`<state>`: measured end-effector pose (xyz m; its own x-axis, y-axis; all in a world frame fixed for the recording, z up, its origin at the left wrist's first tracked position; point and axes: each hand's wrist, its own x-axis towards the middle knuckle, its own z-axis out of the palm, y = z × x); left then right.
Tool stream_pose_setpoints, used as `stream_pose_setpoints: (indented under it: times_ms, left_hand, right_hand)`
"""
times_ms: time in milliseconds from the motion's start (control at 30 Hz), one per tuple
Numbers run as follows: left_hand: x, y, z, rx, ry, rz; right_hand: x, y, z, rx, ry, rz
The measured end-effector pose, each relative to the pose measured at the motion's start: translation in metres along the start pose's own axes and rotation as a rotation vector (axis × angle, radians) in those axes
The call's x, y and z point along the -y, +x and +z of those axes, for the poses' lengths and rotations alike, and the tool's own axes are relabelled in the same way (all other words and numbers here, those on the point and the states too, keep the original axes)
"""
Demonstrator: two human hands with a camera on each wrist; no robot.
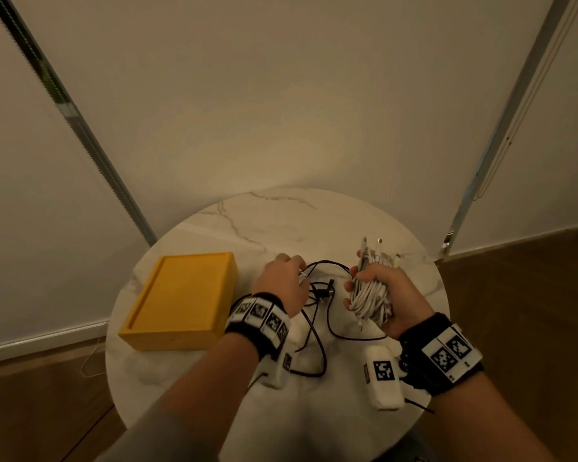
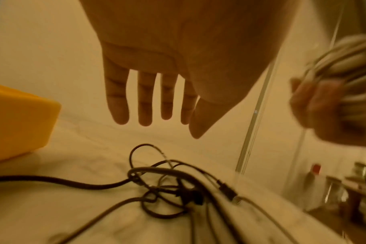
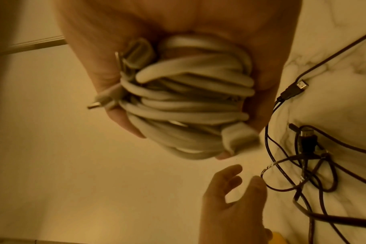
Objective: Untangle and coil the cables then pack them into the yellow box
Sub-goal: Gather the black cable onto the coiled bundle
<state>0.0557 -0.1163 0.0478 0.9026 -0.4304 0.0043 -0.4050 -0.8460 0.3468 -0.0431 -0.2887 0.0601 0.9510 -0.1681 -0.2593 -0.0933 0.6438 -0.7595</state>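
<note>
My right hand (image 1: pixel 377 288) grips a coiled bundle of white cables (image 1: pixel 369 295), held above the table with several plug ends sticking up; in the right wrist view the white cables (image 3: pixel 188 102) fill the palm. My left hand (image 1: pixel 286 278) hovers open, fingers straight, over a tangle of black cables (image 1: pixel 321 295) on the table. The left hand (image 2: pixel 157 99) holds nothing, and the black cables (image 2: pixel 167 189) lie below it. The yellow box (image 1: pixel 181 298) sits closed at the table's left side.
The round white marble table (image 1: pixel 281 221) stands against a pale wall, with wooden floor around it. Metal rails run down the wall on both sides. A thin white cord lies on the floor at the left.
</note>
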Motion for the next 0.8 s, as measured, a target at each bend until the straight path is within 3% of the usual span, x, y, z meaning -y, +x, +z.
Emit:
stream_pose_setpoints:
  times_ms: [167, 300, 400, 533, 667, 800]
  left_hand:
    - [0.023, 0.057, 0.006, 0.349, 0.255, -0.023]
    - [0.039, 0.073, 0.010, 0.454, 0.364, -0.006]
    - [0.041, 0.079, 0.009, 0.358, 0.369, 0.014]
    - [0.031, 0.082, -0.018, 0.255, 0.172, 0.022]
    - [0.013, 0.082, -0.070, 0.080, -0.167, 0.012]
    - [-0.010, 0.072, -0.131, -0.072, -0.672, 0.051]
  right_hand:
    - [0.002, -0.003, -0.005, 0.024, -0.057, -0.004]
    - [0.001, -0.003, -0.013, 0.033, -0.064, 0.003]
    - [0.002, -0.001, -0.017, 0.039, -0.065, 0.018]
    - [0.000, 0.002, -0.017, 0.060, -0.056, 0.045]
    - [-0.006, 0.006, -0.012, 0.068, -0.023, 0.072]
    - [-0.008, 0.007, -0.005, 0.120, -0.008, 0.073]
